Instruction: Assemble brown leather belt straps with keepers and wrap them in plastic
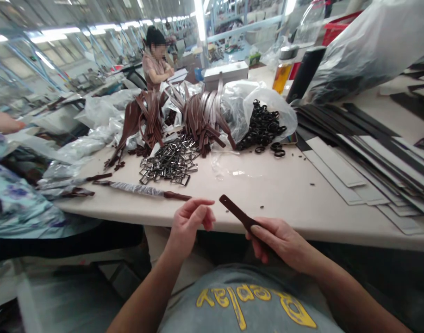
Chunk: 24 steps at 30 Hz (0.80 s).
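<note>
My right hand [277, 240] is closed around a dark brown leather strap [236, 210], the thumb pressed on top. The strap's rounded end, with a small hole, points up and left over the table edge. To its left, apart from the strap, my left hand [191, 222] has curled fingers, its thumb against them and its index finger reaching out. Whatever may lie in that pinch is hidden. Just behind my left hand, a brown strap partly wrapped in clear plastic [139, 188] lies along the table edge. Beyond it sits a pile of metal buckles [168, 159].
Bundles of brown straps [201, 111] and a plastic bag of black rings [264, 125] stand at the back of the table [233, 185]. Grey and black strips [340, 171] lie right. A bottle [284, 69] stands behind. One person [156, 64] sits opposite; another's patterned clothing [17, 194] is left.
</note>
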{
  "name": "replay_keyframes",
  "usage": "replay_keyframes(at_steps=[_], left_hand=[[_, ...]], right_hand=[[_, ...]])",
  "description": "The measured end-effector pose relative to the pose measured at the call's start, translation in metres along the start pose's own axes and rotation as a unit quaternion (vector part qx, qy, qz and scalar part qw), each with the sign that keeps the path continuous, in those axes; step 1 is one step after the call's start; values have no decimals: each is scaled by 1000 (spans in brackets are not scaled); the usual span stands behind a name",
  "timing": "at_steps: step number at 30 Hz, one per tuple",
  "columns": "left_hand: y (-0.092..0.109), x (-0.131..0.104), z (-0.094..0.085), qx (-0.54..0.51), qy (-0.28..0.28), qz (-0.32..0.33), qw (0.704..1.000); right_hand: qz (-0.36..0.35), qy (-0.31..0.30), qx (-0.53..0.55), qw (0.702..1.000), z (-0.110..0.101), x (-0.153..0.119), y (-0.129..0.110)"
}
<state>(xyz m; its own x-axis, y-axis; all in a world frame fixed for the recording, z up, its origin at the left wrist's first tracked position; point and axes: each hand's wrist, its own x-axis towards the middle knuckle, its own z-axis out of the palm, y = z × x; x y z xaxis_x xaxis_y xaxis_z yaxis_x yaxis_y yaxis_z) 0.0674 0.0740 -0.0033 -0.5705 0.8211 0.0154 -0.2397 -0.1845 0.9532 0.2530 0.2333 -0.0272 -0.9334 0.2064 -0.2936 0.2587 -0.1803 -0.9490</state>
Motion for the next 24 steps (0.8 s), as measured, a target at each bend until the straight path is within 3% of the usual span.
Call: replay_keyframes(at_steps=[3,6,8,11,16,19,22,24], left_hand=[[24,-10,15,5,-129,54,990],[30,-6,33,93,-120,80,985],[22,4,43,111,-111,41,987],[9,19,50,60,-157,-82,982],[6,25,46,43,-197,-143,969],[8,26,41,78,-225,-147,960],[13,33,39,112,-179,-65,975],[23,37,41,117,-157,17,981]], right_hand=[[-33,46,14,998,-7,-5,1],[-97,102,-49,989,-5,-10,1],[-135,134,-124,974,-3,-12,0],[-151,159,-181,959,-3,-14,-1],[-96,22,-74,992,-14,-17,3],[-30,-16,2,999,-18,-18,9],[17,-35,72,997,-24,-22,14],[1,-1,88,996,-32,-28,15]])
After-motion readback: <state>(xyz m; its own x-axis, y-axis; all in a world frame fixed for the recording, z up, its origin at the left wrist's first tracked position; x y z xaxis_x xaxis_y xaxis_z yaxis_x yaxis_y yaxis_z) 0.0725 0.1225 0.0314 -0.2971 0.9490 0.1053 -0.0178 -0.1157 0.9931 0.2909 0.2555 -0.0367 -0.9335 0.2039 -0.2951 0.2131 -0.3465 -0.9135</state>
